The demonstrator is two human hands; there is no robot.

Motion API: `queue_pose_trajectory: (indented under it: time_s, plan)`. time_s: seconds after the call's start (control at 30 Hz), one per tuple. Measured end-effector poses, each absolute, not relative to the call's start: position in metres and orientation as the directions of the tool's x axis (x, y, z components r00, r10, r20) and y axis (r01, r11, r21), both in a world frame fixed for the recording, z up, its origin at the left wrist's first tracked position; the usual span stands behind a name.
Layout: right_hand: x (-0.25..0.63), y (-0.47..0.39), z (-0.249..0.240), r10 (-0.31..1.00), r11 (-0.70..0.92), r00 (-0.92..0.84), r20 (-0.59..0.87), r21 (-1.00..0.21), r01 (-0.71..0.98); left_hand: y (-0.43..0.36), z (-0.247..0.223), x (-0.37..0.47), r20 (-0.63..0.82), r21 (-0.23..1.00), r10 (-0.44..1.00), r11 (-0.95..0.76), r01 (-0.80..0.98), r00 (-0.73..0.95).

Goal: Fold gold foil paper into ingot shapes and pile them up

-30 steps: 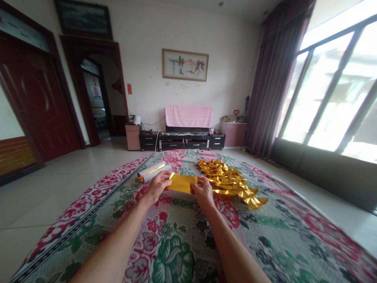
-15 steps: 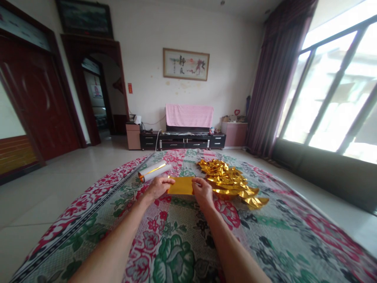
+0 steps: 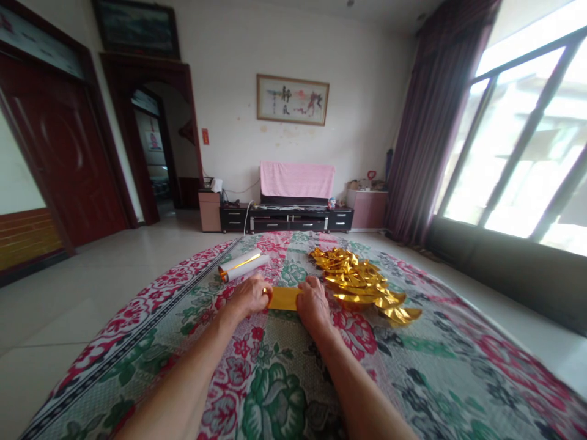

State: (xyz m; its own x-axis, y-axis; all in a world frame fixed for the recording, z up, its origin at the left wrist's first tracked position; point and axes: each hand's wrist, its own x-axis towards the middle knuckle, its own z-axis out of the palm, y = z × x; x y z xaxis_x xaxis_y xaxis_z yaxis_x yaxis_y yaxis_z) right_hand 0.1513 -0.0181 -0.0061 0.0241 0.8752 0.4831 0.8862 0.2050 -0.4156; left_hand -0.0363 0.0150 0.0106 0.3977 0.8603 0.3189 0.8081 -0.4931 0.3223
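Note:
A flat piece of gold paper (image 3: 284,299) is stretched between my two hands, just above the flowered cloth. My left hand (image 3: 252,294) grips its left edge with curled fingers, and my right hand (image 3: 314,302) grips the right edge. Right of my right hand lies a heap of folded gold foil ingots (image 3: 358,278), shiny and pointed at the ends. Beyond my left hand rests a pale roll with gold foil showing at its end and along its side (image 3: 243,266).
The floral cloth (image 3: 192,373) covers a large surface with a rounded far edge. Past it stands a low black cabinet (image 3: 288,221) below a pink cloth (image 3: 297,179). A purple curtain (image 3: 426,134) and windows are on the right, a dark red door (image 3: 64,146) on the left.
Both hands have dropped slightly and curled more over the paper's edges. Less of the gold paper's height shows between them. The ingots and the roll lie as before.

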Motion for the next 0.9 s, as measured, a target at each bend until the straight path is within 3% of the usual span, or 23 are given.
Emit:
queue_pose_trajectory:
  time_s: [0.17, 0.53, 0.9]
  plan:
    - [0.153, -0.018, -0.006, 0.868, 0.331, -0.131, 0.479, -0.362, 0.871, 0.012, 0.014, -0.032, 0.377, 0.267, 0.759, -0.637, 0.723, 0.530]
    - [0.157, -0.025, 0.000, 0.883, 0.368, -0.178, 0.435, -0.404, 0.838, 0.008, 0.018, -0.043, 0.275, 0.558, 0.771, -0.615, 0.558, 0.575]
    - [0.157, -0.031, 0.005, 0.870, 0.440, -0.255, 0.421, -0.433, 0.787, 0.010, 0.017, -0.041, 0.335, 0.560, 0.732, -0.661, 0.499, 0.593]
